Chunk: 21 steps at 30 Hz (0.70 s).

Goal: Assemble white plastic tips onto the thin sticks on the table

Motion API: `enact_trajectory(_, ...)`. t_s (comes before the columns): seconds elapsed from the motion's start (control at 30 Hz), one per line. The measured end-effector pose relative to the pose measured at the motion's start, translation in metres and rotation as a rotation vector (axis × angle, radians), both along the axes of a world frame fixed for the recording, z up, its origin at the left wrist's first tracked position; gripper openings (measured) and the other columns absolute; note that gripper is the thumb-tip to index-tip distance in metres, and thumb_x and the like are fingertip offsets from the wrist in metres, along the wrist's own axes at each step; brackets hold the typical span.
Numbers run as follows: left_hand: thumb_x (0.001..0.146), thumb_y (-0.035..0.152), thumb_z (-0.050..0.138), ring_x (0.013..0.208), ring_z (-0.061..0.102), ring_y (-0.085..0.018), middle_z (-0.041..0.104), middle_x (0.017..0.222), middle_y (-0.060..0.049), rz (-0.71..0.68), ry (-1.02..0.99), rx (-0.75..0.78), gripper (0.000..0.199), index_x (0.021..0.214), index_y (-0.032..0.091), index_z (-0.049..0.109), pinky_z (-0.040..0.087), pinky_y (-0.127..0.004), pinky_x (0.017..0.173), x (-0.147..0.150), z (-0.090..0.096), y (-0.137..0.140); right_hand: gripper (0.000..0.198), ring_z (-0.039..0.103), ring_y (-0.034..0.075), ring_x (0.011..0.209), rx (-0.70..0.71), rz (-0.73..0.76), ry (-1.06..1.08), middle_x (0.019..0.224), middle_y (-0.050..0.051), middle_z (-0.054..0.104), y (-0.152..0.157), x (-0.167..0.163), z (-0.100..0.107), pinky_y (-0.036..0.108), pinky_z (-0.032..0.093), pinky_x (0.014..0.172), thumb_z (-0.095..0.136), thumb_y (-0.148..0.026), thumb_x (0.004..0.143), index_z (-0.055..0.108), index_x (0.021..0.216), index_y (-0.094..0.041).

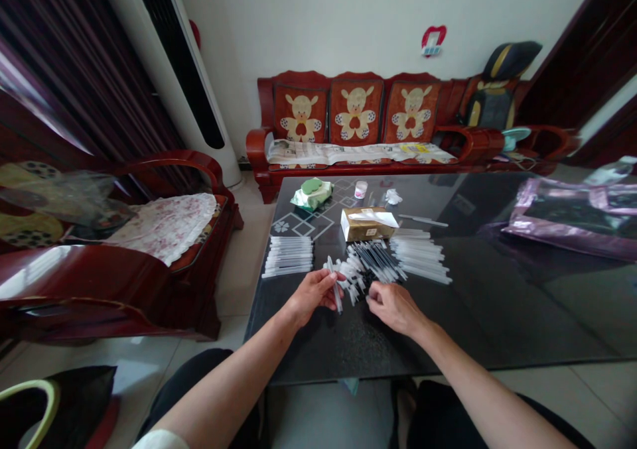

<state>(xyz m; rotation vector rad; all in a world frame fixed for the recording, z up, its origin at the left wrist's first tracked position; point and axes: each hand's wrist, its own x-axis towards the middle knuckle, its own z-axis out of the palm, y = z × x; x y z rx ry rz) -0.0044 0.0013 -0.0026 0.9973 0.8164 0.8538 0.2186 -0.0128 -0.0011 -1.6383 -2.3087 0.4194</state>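
Two neat rows of white tubes lie finished beside the left hand, its grip pinching one small white piece, while the right hand rests narrowly curled at the unsorted pile on the bench.

a dark glass table carries a tan tissue box, a green wet-wipe pack, a small pink cup and a purple plastic bag at its right end; behind stands a red wooden sofa with bear cushions; left, a red armchair; a white standing air conditioner by the wall.
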Motion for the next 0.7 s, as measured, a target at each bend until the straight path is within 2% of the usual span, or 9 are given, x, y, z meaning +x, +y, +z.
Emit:
enact_trajectory(0.07, 0.08, 0.049, 0.06, 0.054, 0.058, -0.01, 0.063, 0.072, -0.004, -0.063, 0.017, 0.025, 0.045, 0.104, 0.011, 0.064, 0.047, -0.021, 0.05, 0.002, 0.003, -0.003, 0.015, 0.059, 0.014, 0.054, -0.064, -0.052, 0.208, 0.06, 0.002, 0.062, 0.003, 0.006, 0.004, 0.024, 0.039, 0.053, 0.052, -0.026, 0.081, 0.056, 0.069, -0.018)
enact_trajectory(0.2, 0.077, 0.05, 0.063, 0.051, 0.054, -0.009, 0.061, 0.068, -0.003, -0.172, 0.065, 0.056, 0.047, 0.103, 0.011, 0.066, 0.043, -0.019, 0.047, 0.01, 0.004, -0.01, 0.017, 0.056, 0.013, 0.042, -0.335, -0.14, 0.656, 0.06, 0.002, 0.063, 0.01, 0.017, 0.008, 0.021, 0.035, 0.036, 0.055, -0.032, 0.079, 0.054, 0.075, -0.016)
enact_trajectory(0.27, 0.075, 0.049, 0.066, 0.049, 0.052, -0.008, 0.06, 0.066, -0.002, -0.201, 0.088, 0.054, 0.048, 0.102, 0.01, 0.067, 0.04, -0.018, 0.045, 0.014, 0.002, -0.012, 0.024, 0.058, 0.014, 0.044, -0.427, -0.168, 0.865, 0.063, 0.002, 0.064, 0.011, 0.02, 0.01, 0.02, 0.037, 0.033, 0.062, -0.034, 0.075, 0.057, 0.088, -0.014)
enact_trajectory(0.37, 0.072, 0.048, 0.069, 0.048, 0.049, -0.007, 0.06, 0.063, -0.002, -0.211, 0.123, 0.061, 0.049, 0.102, 0.009, 0.067, 0.038, -0.018, 0.044, 0.018, 0.0, -0.014, 0.045, 0.063, 0.015, 0.05, -0.477, -0.187, 1.112, 0.068, 0.003, 0.067, 0.013, 0.02, 0.015, 0.023, 0.048, 0.041, 0.067, -0.034, 0.073, 0.055, 0.111, -0.012)
enact_trajectory(0.43, 0.073, 0.048, 0.068, 0.048, 0.048, -0.007, 0.059, 0.061, -0.002, -0.214, 0.142, 0.1, 0.048, 0.101, 0.009, 0.068, 0.037, -0.018, 0.044, 0.018, 0.001, -0.015, 0.044, 0.065, 0.015, 0.054, -0.478, -0.202, 1.2, 0.072, 0.005, 0.069, 0.013, 0.019, 0.017, 0.025, 0.053, 0.048, 0.068, -0.033, 0.074, 0.056, 0.111, -0.012)
enact_trajectory(0.5, 0.076, 0.048, 0.066, 0.048, 0.046, -0.007, 0.057, 0.06, -0.001, -0.221, 0.164, 0.152, 0.046, 0.101, 0.009, 0.069, 0.035, -0.017, 0.044, 0.018, 0.004, -0.016, 0.035, 0.067, 0.015, 0.056, -0.472, -0.215, 1.241, 0.073, 0.007, 0.07, 0.013, 0.019, 0.018, 0.027, 0.056, 0.053, 0.068, -0.033, 0.075, 0.06, 0.101, -0.012)
enact_trajectory(0.7, 0.08, 0.05, 0.06, 0.047, 0.044, -0.006, 0.051, 0.059, 0.001, -0.226, 0.221, 0.196, 0.046, 0.102, 0.011, 0.07, 0.032, -0.017, 0.044, 0.019, 0.006, -0.019, 0.027, 0.07, 0.018, 0.061, -0.461, -0.259, 1.327, 0.075, 0.008, 0.072, 0.01, 0.016, 0.019, 0.028, 0.057, 0.058, 0.072, -0.032, 0.073, 0.059, 0.089, -0.014)
